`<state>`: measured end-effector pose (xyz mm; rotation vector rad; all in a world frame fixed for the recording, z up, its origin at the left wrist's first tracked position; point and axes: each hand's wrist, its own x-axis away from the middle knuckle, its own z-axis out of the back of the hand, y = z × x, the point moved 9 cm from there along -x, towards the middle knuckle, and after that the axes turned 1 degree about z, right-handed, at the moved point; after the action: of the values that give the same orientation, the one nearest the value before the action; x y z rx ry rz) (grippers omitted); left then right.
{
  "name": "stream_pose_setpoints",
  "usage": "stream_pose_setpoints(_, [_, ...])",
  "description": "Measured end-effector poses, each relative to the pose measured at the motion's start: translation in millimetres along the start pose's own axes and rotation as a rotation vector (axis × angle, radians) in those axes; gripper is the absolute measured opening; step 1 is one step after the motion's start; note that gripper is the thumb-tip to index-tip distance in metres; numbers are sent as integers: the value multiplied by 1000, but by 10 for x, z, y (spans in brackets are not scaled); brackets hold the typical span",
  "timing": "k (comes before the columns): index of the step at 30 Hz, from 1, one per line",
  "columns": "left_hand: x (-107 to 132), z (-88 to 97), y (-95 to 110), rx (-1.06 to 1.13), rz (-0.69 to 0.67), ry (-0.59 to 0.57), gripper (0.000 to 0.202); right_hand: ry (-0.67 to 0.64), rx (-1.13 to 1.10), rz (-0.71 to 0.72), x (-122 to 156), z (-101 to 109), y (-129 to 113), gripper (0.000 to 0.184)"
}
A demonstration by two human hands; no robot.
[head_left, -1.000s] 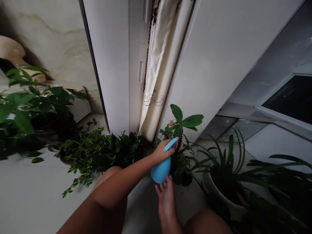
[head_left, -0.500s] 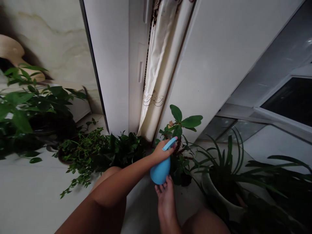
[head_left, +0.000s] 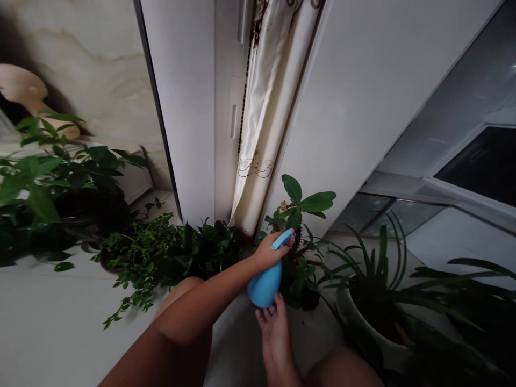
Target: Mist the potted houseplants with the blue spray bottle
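Observation:
A blue spray bottle [head_left: 265,286] with a pink nozzle tip hangs tilted over the floor in the middle of the view. My left hand [head_left: 269,252] is wrapped round its neck, just under the spray head. From below, my right hand [head_left: 274,325] cups the bottle's base, thumb against its side and fingertips at the bottom. The nozzle points up and right towards a potted plant [head_left: 317,202] with broad green leaves and a small pale flower. Part of that plant's stem is behind the bottle head and my fingers.
Leafy trailing plants [head_left: 141,252] stand along the left, below a larger leafy plant [head_left: 40,177]. A pale pot [head_left: 352,309] with long-leaved growth stands on the right. A cream curtain [head_left: 258,177] hangs beside a white wall panel [head_left: 334,107]. My knees frame the lower view.
The view has shifted very slightly. Both hands keep their hold on the spray bottle, which stays in almost the same place.

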<state>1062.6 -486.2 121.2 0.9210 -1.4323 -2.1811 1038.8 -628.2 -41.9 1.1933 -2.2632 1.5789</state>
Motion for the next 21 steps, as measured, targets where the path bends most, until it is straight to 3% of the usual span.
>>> stream_pose_setpoints(5, [37,0,128,-71,-30,-23,9,6,-2,-6,-11,0,18,54])
stream_pose_setpoints(13, [27,116,38,79,0,31,16,26,16,22,27,-4,-94,60])
stream_pose_setpoints(21, [68,176,48,-93,40,34,6,-48,49,-26,34,-95,53,63])
